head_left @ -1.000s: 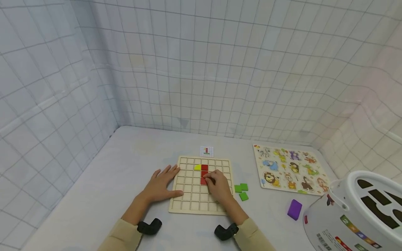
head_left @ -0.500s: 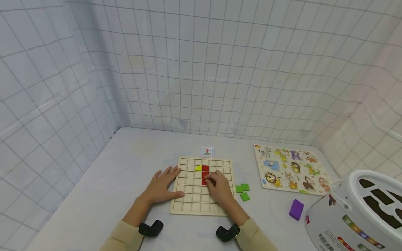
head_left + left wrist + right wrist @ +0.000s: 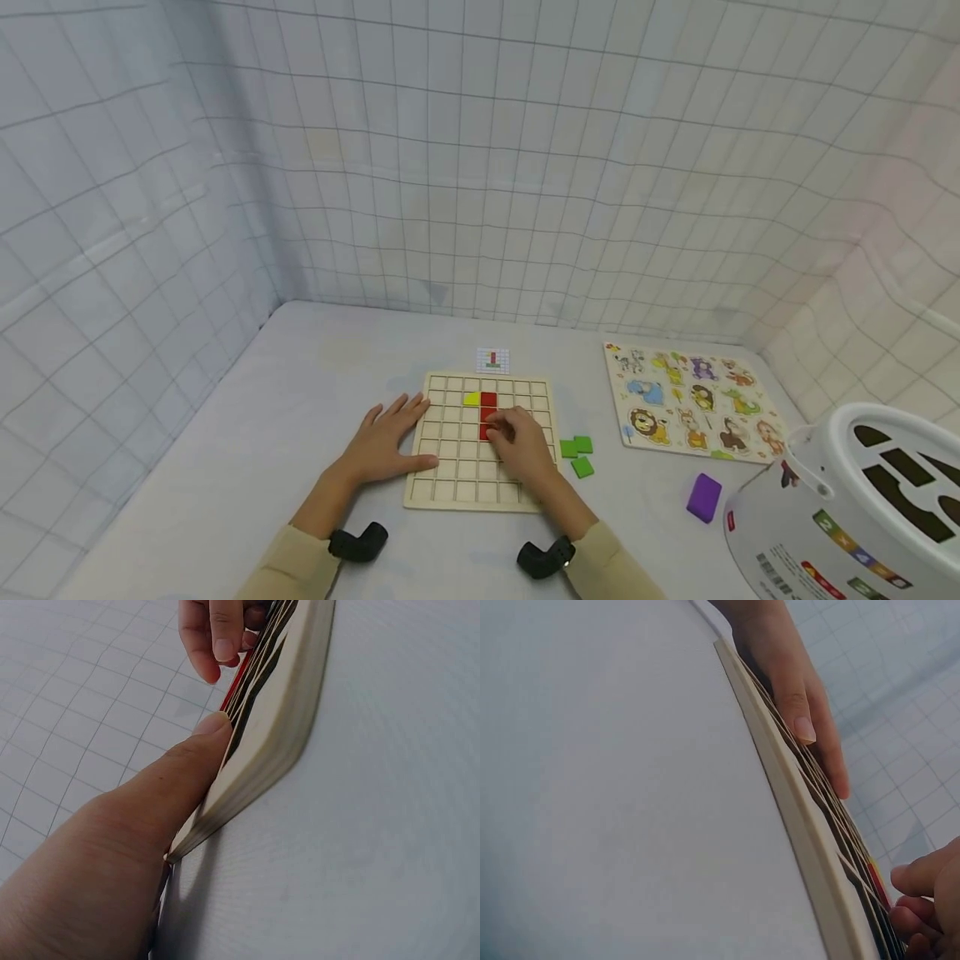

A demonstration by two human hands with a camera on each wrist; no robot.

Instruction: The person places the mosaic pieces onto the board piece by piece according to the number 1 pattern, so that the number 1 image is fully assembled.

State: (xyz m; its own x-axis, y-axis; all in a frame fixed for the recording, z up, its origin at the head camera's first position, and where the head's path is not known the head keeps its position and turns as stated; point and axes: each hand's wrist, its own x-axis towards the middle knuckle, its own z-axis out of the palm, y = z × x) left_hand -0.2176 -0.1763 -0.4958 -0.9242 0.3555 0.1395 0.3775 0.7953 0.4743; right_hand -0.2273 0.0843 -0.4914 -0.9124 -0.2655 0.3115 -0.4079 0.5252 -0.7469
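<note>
Well, my left hand (image 3: pixel 382 446) is spread wide over the left edge of the wooden grid board (image 3: pixel 465 493), fingers straight and thumb lying across its rim, with nothing in its grasp. My right hand (image 3: pixel 525 446) is above the board's middle and right-hand cells, fingers bent and the gap between thumb and forefinger narrow. Those two tips are at the column of three red tiles (image 3: pixel 488 399) set in the board; whether they pinch a tile or only touch one, I can't tell. Beside the topmost red one, in the board's neighbouring cell to the left, sits a yellow piece (image 3: pixel 472 399).

Just off the board's right edge lie three green tiles (image 3: pixel 582 467), two of them touching and the third nearer me. Beyond the board's far edge is a small printed card (image 3: pixel 492 361) showing a coloured pattern on a grid. Farther to the right of the board there's a flat animal puzzle (image 3: pixel 678 417), then, well apart and nearer me, a purple block (image 3: pixel 704 498), and past that a white bucket (image 3: pixel 783 525) with a lid.
</note>
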